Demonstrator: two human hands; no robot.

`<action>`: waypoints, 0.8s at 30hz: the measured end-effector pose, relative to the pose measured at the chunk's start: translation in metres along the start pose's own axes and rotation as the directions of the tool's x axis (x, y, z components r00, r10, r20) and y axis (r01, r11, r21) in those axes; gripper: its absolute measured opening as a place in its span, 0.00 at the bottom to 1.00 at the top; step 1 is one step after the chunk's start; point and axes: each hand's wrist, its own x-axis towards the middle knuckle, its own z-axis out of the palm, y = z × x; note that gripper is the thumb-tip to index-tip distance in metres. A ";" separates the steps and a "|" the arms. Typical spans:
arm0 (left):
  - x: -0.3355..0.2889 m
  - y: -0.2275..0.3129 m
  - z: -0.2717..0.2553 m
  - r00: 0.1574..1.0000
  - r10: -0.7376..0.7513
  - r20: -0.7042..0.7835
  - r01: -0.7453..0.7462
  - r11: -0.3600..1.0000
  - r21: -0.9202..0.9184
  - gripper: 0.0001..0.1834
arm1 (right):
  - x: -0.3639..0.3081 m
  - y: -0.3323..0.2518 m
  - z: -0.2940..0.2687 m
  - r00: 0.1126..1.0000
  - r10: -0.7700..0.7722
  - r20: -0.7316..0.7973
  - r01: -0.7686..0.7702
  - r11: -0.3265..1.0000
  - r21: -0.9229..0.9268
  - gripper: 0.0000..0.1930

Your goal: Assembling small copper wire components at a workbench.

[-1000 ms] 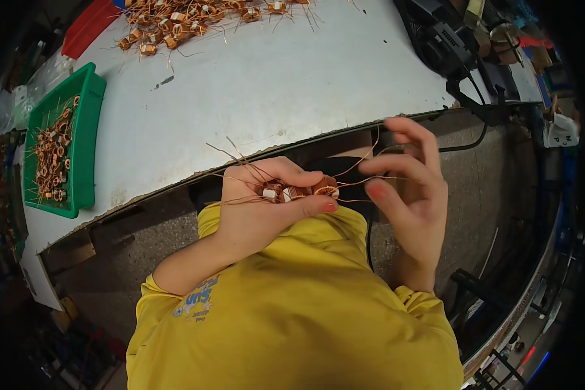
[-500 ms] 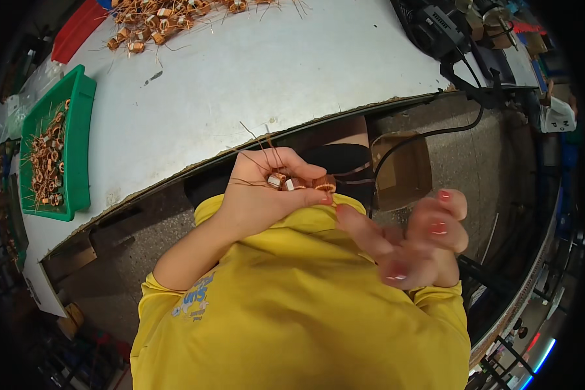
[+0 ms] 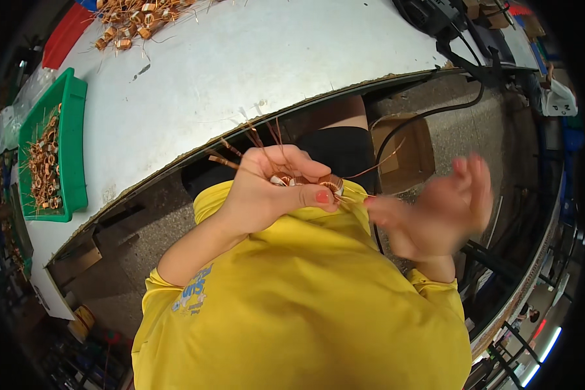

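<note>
My left hand (image 3: 260,195) is closed around several small ring coils wound with copper wire. One copper ring coil (image 3: 331,184) sticks out between its thumb and fingers. Behind it, more coils show between the fingers, and their copper wire leads (image 3: 257,135) fan out past the back of the hand. My right hand (image 3: 432,214) is blurred by motion. Its fingertips meet at a thin wire lead (image 3: 356,192) running from the front coil, while its other fingers stretch upward. Another lead (image 3: 387,158) points out to the right.
A green tray (image 3: 78,143) of copper coils stands on the white table (image 3: 240,58) at the left. Loose coils (image 3: 133,26) are heaped at the far left, near a red bin (image 3: 68,36). Below the table edge are a cardboard box (image 3: 403,153) and a black cable (image 3: 429,116).
My right hand has moved right and its fingers have swung upward, with the thin wire lead stretched toward it. My left hand keeps the coils, now slightly turned.
</note>
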 end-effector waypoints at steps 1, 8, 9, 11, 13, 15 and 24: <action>-0.001 0.000 -0.001 0.997 0.065 0.030 -0.068 0.992 0.108 0.10 | 0.002 0.001 -0.001 1.000 0.017 0.014 -0.017 1.000 0.007 0.10; 0.000 -0.005 -0.005 0.968 0.154 0.197 -0.214 0.920 0.329 0.11 | 0.019 0.005 0.000 0.847 0.393 0.358 -0.503 0.810 0.300 0.09; 0.000 -0.005 -0.004 0.982 0.133 0.137 -0.164 0.955 0.246 0.11 | 0.018 0.004 0.001 0.858 0.391 0.332 -0.479 0.844 0.243 0.08; 0.001 -0.007 -0.001 0.997 0.073 0.024 -0.074 0.995 0.066 0.13 | 0.015 0.001 0.003 0.881 0.381 0.280 -0.427 0.896 0.122 0.07; 0.001 -0.006 0.000 0.999 0.041 -0.029 -0.042 0.999 -0.024 0.14 | 0.014 -0.004 0.004 0.896 0.367 0.251 -0.394 0.917 0.064 0.06; 0.000 -0.006 0.001 0.997 -0.002 -0.079 -0.007 0.993 -0.118 0.14 | 0.011 -0.013 0.003 0.900 0.373 0.227 -0.403 0.910 0.103 0.05; -0.001 -0.013 -0.003 0.996 -0.041 -0.078 0.027 0.986 -0.167 0.13 | 0.004 -0.018 0.003 0.944 0.277 0.182 -0.275 0.961 -0.037 0.03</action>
